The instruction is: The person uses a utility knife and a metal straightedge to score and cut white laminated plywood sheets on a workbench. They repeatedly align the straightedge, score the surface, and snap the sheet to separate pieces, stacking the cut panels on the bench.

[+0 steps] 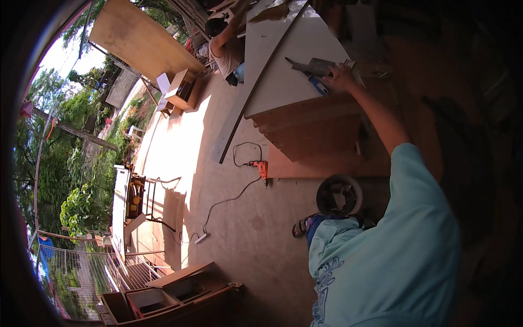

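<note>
My right hand (340, 79) reaches over the pale top of a wooden cabinet (294, 82). Its fingers look apart, with the tips at grey flat-bladed tools (316, 66). A blue-handled tool (318, 86) lies beside the thumb; its far end is hidden near the hand. I cannot make out anything gripped in the fingers. Along the cabinet's left side runs a long narrow strip (256, 90) with a dark edge, jutting past the corner. My left hand does not show; only my light teal shirt (392, 245) fills the lower right.
An orange corded drill (261, 168) lies on the concrete floor, its cable near a white power strip (202, 238). By my feet is a round grey tub (339, 195). Another person (226, 52) is beyond the cabinet. Wooden drawer units (169, 300) stand lower left.
</note>
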Demonstrator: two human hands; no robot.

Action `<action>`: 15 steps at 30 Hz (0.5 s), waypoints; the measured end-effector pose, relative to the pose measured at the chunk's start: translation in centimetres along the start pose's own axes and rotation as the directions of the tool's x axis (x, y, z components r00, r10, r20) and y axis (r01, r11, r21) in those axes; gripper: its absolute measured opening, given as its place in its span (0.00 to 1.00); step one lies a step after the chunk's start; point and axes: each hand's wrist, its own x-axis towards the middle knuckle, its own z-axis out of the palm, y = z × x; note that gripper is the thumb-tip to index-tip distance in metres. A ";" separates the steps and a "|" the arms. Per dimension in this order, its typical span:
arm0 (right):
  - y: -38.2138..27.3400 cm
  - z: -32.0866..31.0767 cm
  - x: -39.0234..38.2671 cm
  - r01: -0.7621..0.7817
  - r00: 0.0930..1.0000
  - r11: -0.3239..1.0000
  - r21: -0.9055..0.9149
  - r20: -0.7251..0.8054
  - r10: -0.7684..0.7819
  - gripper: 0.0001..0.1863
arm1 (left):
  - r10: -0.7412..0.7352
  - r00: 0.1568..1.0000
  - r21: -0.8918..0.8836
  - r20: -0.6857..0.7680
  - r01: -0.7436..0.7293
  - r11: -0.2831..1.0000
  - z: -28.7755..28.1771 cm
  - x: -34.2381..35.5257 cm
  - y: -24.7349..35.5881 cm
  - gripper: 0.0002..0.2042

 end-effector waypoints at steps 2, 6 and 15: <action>0.8 0.6 0.4 0.022 0.999 0.981 0.192 -0.027 -0.017 0.35 | -0.007 1.000 0.018 0.006 0.007 1.000 0.1 0.1 -1.0 0.20; 5.0 0.3 2.6 -0.071 0.989 0.987 0.143 0.137 0.052 0.37 | -0.001 1.000 0.066 0.023 0.000 0.998 0.8 0.5 -2.9 0.21; -3.6 -0.6 5.0 0.305 0.913 0.949 0.085 0.258 -0.317 0.48 | -0.147 0.988 -0.061 0.047 0.150 0.987 2.6 -1.0 -3.1 0.24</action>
